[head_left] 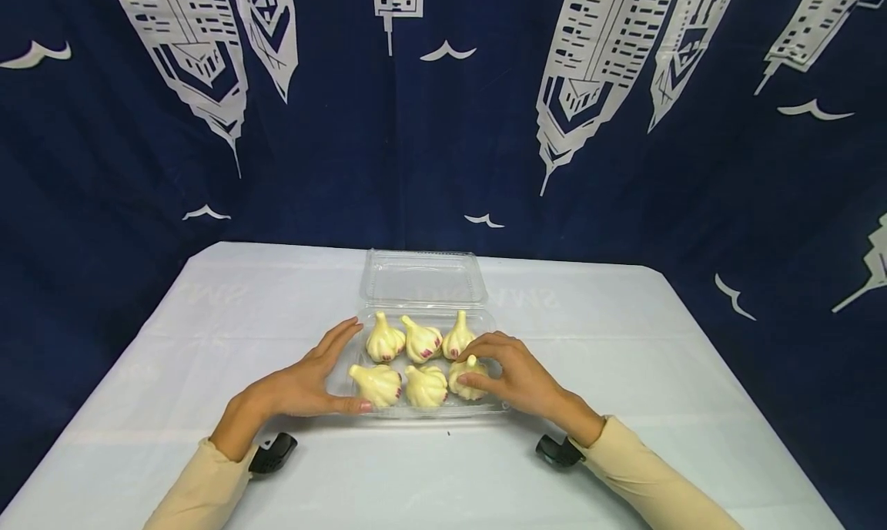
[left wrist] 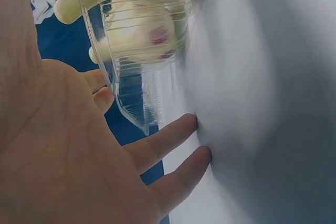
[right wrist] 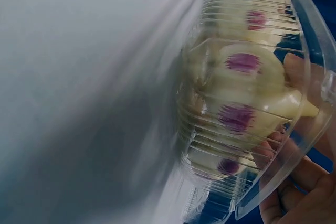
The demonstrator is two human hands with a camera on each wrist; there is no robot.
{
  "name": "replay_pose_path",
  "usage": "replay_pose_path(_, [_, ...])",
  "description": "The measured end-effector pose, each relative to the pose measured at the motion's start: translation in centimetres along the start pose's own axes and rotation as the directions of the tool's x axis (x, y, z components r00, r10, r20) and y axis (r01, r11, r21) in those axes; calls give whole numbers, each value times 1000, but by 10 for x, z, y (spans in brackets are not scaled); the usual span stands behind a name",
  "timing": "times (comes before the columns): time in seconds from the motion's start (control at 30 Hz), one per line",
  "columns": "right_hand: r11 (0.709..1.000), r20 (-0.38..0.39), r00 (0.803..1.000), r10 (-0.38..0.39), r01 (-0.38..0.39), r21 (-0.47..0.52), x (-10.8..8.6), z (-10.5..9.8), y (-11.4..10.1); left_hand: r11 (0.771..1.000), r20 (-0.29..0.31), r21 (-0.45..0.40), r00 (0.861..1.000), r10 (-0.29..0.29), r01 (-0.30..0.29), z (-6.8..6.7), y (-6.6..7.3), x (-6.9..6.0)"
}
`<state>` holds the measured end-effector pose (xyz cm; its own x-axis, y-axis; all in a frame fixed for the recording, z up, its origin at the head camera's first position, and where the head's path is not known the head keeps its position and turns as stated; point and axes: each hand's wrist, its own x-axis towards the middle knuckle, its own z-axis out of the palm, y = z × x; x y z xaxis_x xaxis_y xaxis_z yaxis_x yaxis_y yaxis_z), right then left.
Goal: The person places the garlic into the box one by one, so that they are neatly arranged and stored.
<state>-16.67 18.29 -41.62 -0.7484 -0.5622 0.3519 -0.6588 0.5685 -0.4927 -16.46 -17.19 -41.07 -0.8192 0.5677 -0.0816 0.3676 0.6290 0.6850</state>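
On the table stands a clear plastic clamshell container (head_left: 443, 412), its lid (head_left: 424, 277) folded back. Garlic bulbs lie inside in two rows of three, pale yellow with purple patches. My right hand (head_left: 516, 372) reaches over the right side and holds the front right garlic bulb (head_left: 471, 380) between thumb and fingers. In the right wrist view, a garlic bulb (right wrist: 244, 93) shows through the ribbed wall. My left hand (head_left: 305, 380) rests at the container's left side, fingers extended, thumb along the front left corner by a garlic bulb (head_left: 377, 385). Its palm faces the container in the left wrist view.
A white cloth covers the table (head_left: 277, 306). Behind it hangs a dark blue curtain (head_left: 395, 145) printed with white buildings and birds. Each wrist wears a black camera, one on the left (head_left: 273, 454) and one on the right (head_left: 560, 451).
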Motion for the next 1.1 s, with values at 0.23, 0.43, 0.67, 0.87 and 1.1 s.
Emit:
replay_pose_path(0.23, [999, 28, 1000, -4, 5, -34, 2, 1, -1, 1000, -12, 11, 1000, 10, -10, 1, -1, -1])
replay_pose_path(0.43, [999, 31, 999, -24, 25, -33, -2, -6, -5, 999, -19, 14, 999, 35, -35, -1, -2, -2])
replay_pose_path(0.67, [1000, -99, 995, 20, -20, 6, 6, -25, 6, 1000, -131, -4, 991, 30, -31, -23, -11, 3])
replay_pose_path(0.87, [975, -170, 961, 216, -204, 83, 30, -38, 40, 998, -233, -54, 972, -22, 10, -42, -18, 25])
replay_pose_path(1.1, [893, -117, 898, 423, -393, 218, 54, -40, 74, 971, -212, -239, 975, -65, 12, -54, -30, 54])
